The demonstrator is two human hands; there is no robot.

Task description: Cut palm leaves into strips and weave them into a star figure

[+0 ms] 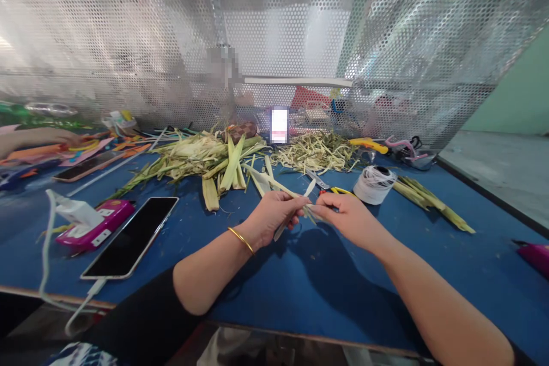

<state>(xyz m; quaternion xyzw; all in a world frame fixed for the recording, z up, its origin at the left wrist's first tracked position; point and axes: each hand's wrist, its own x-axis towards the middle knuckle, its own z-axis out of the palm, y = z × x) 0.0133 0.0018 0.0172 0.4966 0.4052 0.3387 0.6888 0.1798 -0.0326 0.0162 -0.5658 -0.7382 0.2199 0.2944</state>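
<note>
Near the middle of the view, my left hand (277, 216) pinches several narrow pale-green husk strips (281, 184) between thumb and fingers. My right hand (349, 218) is just beside it, its fingers closed on the same strips where they cross. One strip end sticks up between the hands, and others hang below my left fingers. Past my right hand lie scissors (317, 179), partly hidden, and a spool of white thread (374, 185). Beyond my left hand is a heap of wide husks (193, 154), with a heap of thin shredded strips (319, 151) to its right.
A phone (131, 240) on a cable and a magenta power strip (96, 227) lie at left. Another person's hand (43, 138) is over coloured scraps at far left. A perforated metal screen (291, 28) closes off the back. More husks (433, 201) lie right.
</note>
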